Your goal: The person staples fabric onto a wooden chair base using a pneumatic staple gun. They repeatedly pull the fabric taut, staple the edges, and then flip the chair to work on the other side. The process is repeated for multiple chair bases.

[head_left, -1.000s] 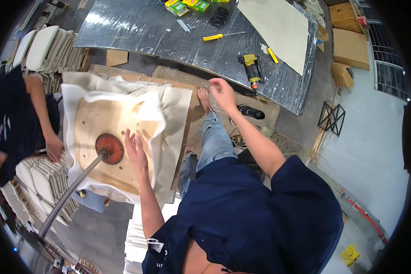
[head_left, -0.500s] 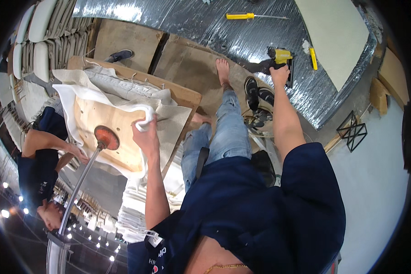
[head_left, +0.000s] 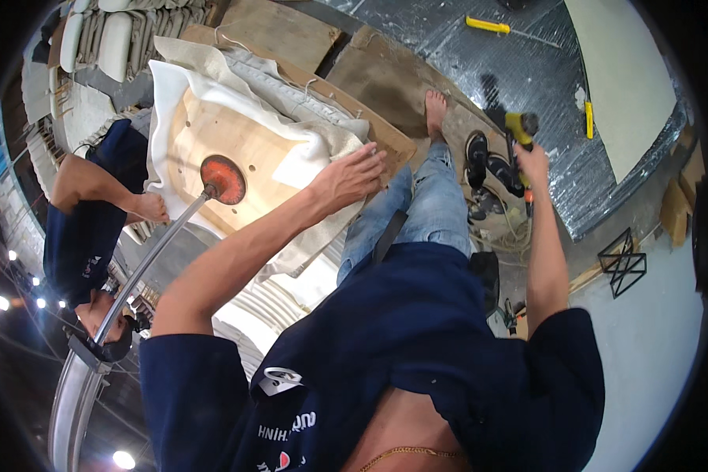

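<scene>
My left hand point(head_left: 352, 175) reaches across to the near right corner of a wooden seat panel point(head_left: 200, 126). Its fingers are stretched out over the beige fabric point(head_left: 334, 141) there, and nothing shows gripped in them. White padding point(head_left: 161, 94) wraps over the panel's rim, with the beige fabric layered under it. A round red pressing disc point(head_left: 223, 179) on a metal rod point(head_left: 153, 267) rests on the panel's middle. Off to the right, my right hand point(head_left: 532, 164) is closed around the handle of a yellow and black staple gun point(head_left: 519, 126), held in the air and slightly blurred.
A co-worker's hand point(head_left: 149, 207) is at the panel's left edge. A film-wrapped table point(head_left: 551, 71) carries a yellow screwdriver point(head_left: 488, 25), another yellow-handled tool point(head_left: 589, 119) and a pale sheet point(head_left: 629, 86). Shoes point(head_left: 488, 161) and a hose point(head_left: 515, 236) lie on the floor.
My left hand has left the padding edge and come to the beige fabric at the corner, its fingers now extended. The staple gun has lifted off the table edge and turned in my right hand.
</scene>
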